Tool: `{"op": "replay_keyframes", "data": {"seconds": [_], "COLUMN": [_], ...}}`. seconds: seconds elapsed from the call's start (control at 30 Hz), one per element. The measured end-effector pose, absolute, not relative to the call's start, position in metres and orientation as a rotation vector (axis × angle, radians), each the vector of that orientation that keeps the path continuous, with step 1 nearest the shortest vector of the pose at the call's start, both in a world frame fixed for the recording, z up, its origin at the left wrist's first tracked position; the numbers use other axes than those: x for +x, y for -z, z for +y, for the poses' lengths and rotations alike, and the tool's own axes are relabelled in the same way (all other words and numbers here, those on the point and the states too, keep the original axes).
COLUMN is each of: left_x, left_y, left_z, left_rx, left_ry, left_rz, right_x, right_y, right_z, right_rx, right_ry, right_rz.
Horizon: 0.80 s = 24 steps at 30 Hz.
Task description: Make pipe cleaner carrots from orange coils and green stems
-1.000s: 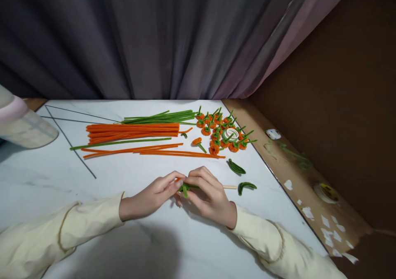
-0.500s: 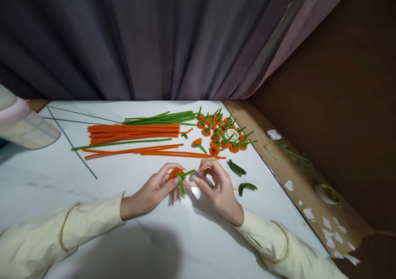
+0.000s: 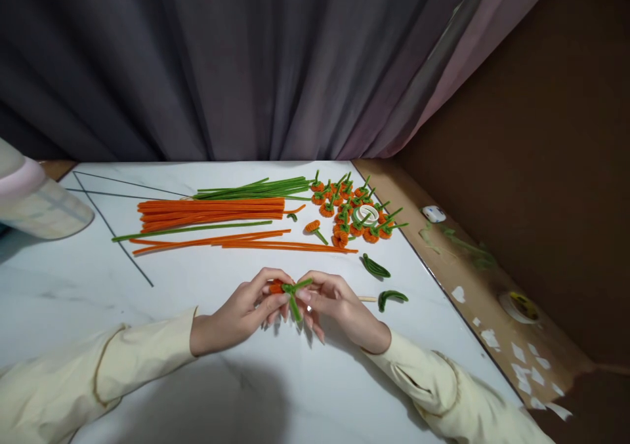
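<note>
Head view: left hand (image 3: 239, 313) pinches an orange-and-green chenille flower (image 3: 289, 289); right hand (image 3: 352, 309), just right of it, pinches its stalk (image 3: 303, 284). Overpulling might loosen it.

Fuzzy ornament (image 3: 290, 289), smooth tabletop (image 3: 73, 293), cloth curtain (image 3: 236, 63)

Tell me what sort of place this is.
Likely a craft table, perhaps in a home: an orange bundle and a green bundle of fuzzy stems lie on it, with small orange-and-green pieces clustered alongside.
</note>
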State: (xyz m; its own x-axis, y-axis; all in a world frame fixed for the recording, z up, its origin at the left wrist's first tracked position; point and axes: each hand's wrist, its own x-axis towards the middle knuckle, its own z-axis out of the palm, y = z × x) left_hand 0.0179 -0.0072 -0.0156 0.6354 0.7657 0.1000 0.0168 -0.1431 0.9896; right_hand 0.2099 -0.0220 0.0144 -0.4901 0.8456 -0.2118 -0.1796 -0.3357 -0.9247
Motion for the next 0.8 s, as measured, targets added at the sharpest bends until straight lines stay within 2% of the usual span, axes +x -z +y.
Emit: {"op": "replay_keyframes", "data": {"seconds": [0.33, 0.8], "left_x": [0.018, 0.017], "left_y": [0.008, 0.017], "left_z": [-0.006, -0.006], "left_rx": [1.645, 1.721], "left_ry": [-0.760, -0.863], "left_rz": [0.763, 0.794], "right_x": [0.209, 0.201], "right_y": [-0.010, -0.009], "right_z": [-0.022, -0.027], "right_rx": [-0.887, -0.967], "right_ry": [-1.922, -1.797], "right_rz": [-1.171, -1.088]}}
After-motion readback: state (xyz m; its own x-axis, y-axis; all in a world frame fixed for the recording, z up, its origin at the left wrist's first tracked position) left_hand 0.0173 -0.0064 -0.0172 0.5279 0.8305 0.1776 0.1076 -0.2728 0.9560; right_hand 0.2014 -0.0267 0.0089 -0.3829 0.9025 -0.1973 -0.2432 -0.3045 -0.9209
